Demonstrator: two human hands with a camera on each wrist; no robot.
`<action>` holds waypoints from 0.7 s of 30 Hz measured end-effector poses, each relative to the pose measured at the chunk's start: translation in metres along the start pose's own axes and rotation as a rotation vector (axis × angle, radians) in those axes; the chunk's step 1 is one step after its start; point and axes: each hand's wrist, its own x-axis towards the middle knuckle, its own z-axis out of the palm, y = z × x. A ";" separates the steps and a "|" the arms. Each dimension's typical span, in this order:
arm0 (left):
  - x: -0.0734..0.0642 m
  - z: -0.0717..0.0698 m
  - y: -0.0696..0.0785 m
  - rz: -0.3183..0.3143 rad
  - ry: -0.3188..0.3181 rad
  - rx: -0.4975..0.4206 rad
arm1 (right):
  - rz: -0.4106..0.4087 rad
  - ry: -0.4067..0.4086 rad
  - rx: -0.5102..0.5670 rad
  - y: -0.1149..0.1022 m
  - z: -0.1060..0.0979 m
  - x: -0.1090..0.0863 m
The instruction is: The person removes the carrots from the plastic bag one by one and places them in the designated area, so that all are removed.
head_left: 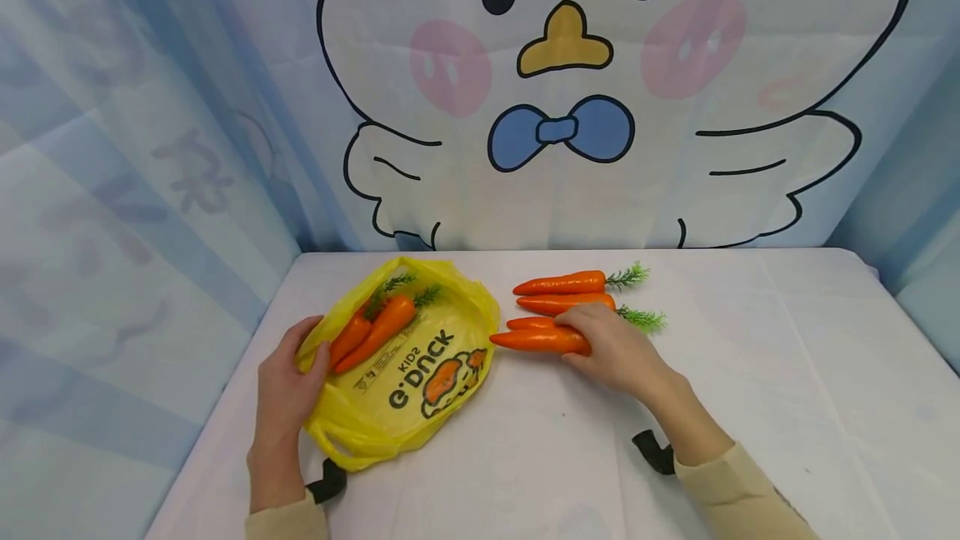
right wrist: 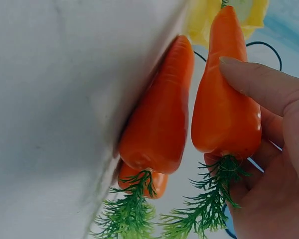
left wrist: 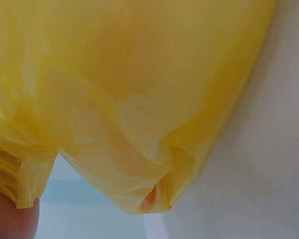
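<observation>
A yellow plastic bag (head_left: 420, 407) lies on the left with its mouth spread toward the head camera. My left hand (head_left: 288, 382) holds its left rim, and yellow film fills most of the left wrist view. Two orange carrots (head_left: 386, 332) with green tops rest inside the bag. My right hand (head_left: 618, 348) grips another carrot (right wrist: 226, 109) between thumb and fingers, its tip toward the bag. Right behind it in the head view shows the tip of one more carrot (head_left: 528, 323), partly hidden. Farther back, two carrots (head_left: 558, 283) lie side by side, leafy tops to the right.
A white cloth (head_left: 787, 407) covers the table. Curtains with cartoon prints (head_left: 555, 207) stand at its back edge and along both sides. A black strap piece (head_left: 654, 452) sticks out by my right wrist, and another (head_left: 327, 482) by my left.
</observation>
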 end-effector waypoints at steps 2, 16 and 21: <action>0.000 0.000 0.000 -0.002 -0.002 0.003 | -0.005 0.001 -0.013 0.001 0.001 -0.001; 0.001 0.000 0.001 -0.009 -0.002 -0.007 | -0.026 0.016 -0.122 0.006 0.011 -0.004; 0.001 0.001 -0.001 0.012 0.011 -0.001 | -0.056 0.023 -0.154 0.007 0.014 -0.004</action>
